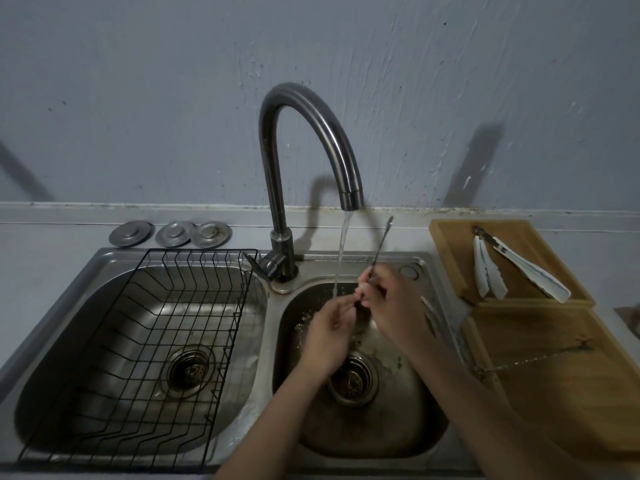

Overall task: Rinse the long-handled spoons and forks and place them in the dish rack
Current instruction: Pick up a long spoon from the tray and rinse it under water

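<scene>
Over the right-hand basin of the double stainless-steel sink [426,441], under the thin stream of water [341,258] from the dark curved gooseneck tap [313,123], the person holds one slim long-handled metal utensil [380,244]. The right hand [389,306] pinches its shaft with the fingers closed narrowly around it, the handle end rising toward one o'clock. The left hand [329,332] meets its lower end with the fingertips drawn together, seemingly rubbing the head, which is hidden, so spoon or fork cannot be told.

The black wire dish rack [145,358] sits in the left basin at about nine o'clock from the hands and looks empty. More thin metal cutlery seems to lie along the sink's right rim [433,315] and on the wooden board [571,382] at three o'clock, though it is too faint to identify; white-tipped tongs [516,268] rest on the wooden tray [446,237] beyond.

The likeliest slip is the wet, narrow shaft sliding through the pinch and falling toward the open drain strainer [353,379] directly below. The rack's wide wire gaps are another risk: a thin utensil laid carelessly could drop through into the basin. Cutlery balanced on the rim could also be knocked in by the right forearm.
</scene>
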The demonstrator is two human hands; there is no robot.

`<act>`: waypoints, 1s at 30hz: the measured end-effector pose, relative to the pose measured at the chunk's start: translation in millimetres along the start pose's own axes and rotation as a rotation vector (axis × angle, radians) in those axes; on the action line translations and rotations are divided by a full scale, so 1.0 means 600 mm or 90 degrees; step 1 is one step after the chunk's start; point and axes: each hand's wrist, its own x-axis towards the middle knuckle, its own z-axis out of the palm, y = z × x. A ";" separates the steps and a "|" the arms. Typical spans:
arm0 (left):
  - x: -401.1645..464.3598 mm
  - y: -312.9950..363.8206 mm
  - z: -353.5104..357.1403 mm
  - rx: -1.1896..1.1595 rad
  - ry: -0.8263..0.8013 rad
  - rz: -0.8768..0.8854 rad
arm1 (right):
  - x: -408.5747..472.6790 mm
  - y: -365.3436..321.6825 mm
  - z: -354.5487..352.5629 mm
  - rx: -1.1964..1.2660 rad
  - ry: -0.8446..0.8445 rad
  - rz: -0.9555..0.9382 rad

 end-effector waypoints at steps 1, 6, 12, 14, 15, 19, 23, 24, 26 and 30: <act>0.001 0.006 -0.004 -0.013 0.000 0.016 | 0.002 -0.002 0.008 -0.032 -0.015 -0.006; 0.008 -0.009 -0.036 0.036 0.003 0.107 | -0.009 -0.021 0.037 -0.017 -0.066 -0.008; 0.014 -0.041 -0.051 0.019 -0.024 0.075 | 0.012 -0.037 0.025 -0.016 -0.062 -0.014; 0.014 -0.047 -0.050 0.011 -0.010 0.049 | 0.022 -0.047 0.025 0.003 -0.041 -0.049; 0.015 -0.048 -0.050 0.014 -0.003 0.047 | 0.024 -0.053 0.025 0.003 -0.028 -0.065; 0.027 -0.042 -0.053 0.019 0.007 0.064 | 0.023 -0.049 0.036 0.066 -0.030 -0.026; 0.035 -0.025 -0.054 0.048 -0.026 0.113 | 0.006 -0.029 0.049 0.083 -0.053 0.042; 0.035 -0.022 -0.052 0.047 -0.031 0.115 | 0.003 -0.027 0.049 0.083 -0.054 0.043; 0.032 -0.017 -0.049 0.030 -0.031 0.117 | 0.001 -0.027 0.045 0.088 -0.048 0.037; 0.030 -0.015 -0.043 0.023 -0.044 0.124 | 0.004 -0.035 0.033 0.074 -0.037 0.004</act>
